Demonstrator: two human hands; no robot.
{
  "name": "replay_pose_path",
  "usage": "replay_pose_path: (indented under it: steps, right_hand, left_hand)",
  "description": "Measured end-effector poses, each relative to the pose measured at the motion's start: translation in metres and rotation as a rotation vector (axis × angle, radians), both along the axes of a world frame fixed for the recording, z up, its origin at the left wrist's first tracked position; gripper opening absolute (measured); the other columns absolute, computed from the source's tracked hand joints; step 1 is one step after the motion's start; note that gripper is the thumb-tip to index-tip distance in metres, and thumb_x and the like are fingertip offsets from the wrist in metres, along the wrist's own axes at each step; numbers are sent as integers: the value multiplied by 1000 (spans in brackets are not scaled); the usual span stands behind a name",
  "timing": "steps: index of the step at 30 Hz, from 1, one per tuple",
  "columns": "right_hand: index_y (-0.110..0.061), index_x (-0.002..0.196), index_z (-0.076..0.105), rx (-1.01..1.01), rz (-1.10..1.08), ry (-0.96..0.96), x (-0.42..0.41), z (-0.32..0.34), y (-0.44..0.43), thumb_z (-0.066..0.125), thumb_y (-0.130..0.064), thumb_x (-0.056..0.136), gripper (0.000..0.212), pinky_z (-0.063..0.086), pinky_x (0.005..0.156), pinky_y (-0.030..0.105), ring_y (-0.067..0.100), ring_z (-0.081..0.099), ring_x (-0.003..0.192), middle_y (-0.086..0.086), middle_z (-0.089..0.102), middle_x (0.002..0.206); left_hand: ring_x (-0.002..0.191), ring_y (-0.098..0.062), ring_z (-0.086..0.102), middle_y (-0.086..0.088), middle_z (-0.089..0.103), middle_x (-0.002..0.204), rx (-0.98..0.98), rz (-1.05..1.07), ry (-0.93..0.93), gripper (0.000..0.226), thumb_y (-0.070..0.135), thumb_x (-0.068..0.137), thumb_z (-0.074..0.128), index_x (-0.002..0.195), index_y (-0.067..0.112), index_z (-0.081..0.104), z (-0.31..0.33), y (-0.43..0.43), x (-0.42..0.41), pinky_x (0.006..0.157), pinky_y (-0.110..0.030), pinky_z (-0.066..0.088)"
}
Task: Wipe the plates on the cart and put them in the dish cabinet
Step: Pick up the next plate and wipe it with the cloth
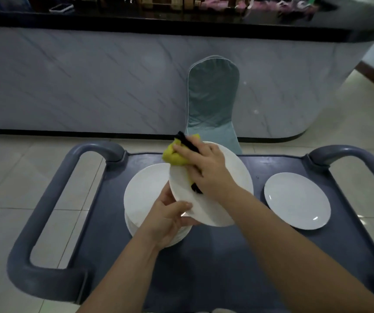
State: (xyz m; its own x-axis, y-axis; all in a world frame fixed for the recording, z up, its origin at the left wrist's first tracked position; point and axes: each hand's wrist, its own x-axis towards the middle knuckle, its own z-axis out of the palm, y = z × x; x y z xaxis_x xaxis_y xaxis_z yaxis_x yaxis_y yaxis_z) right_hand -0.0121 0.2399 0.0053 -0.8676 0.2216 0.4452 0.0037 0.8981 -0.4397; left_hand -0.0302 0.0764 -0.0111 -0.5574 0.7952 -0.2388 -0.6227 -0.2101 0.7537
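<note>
Yellow and bunched, with a black edge, the cloth (173, 155) is being pressed by the right hand (206, 168), fingers curling round it, against the tilted face of a white plate (226, 199). The left hand (170, 220) is pinching that plate's near rim, thumb on top, holding it just above the stack of plates (145, 190) on the grey plastic cart (226, 256). Wiping is the step in hand. Next, I judge, the glossy, smooth plate is calling for a firm hold while being carried to the dish cabinet (not in view). A single plate (296, 199) is lying flat to the right, apart from the stack.
</note>
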Motion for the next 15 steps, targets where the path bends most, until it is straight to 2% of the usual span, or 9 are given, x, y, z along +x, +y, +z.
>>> replay_pose_path:
  steps: [4,7,10,12,15]
  right_hand:
    - [-37,134,57,16,-262,-35,17,-9,44,47,-24,89,47,35,99,44,37,47,105,-1,43,148]
    - [-35,134,57,-19,-162,-45,61,-25,16,43,-28,88,48,37,100,47,38,47,107,0,45,146]
    - [-38,136,54,-5,12,-58,62,-16,-11,44,-27,90,48,30,103,41,31,43,111,-5,39,150]
    - [-35,135,56,40,-27,-24,44,2,1,44,-23,90,48,30,102,39,31,44,111,-3,42,149]
    - [-32,132,60,105,-195,37,33,16,45,50,-18,89,46,30,101,37,35,49,106,2,47,145]
  left_hand:
    - [95,-24,69,-4,68,111,22,81,0,65,-8,67,59,124,23,59,4,-5,-10,63,-48,57]
    - [97,-26,69,-5,67,116,24,90,-12,67,-14,67,63,123,23,59,4,-1,-15,62,-46,57]
    - [109,-34,64,-15,61,128,52,-32,-24,65,-14,76,57,131,22,55,-1,8,-7,69,-48,57]
    - [113,-38,61,-16,60,130,80,-137,-12,65,-12,78,60,133,22,54,-1,13,-2,72,-49,57]
    - [107,-34,64,-11,64,123,78,-148,22,66,-1,65,72,125,23,60,4,18,-2,67,-48,58]
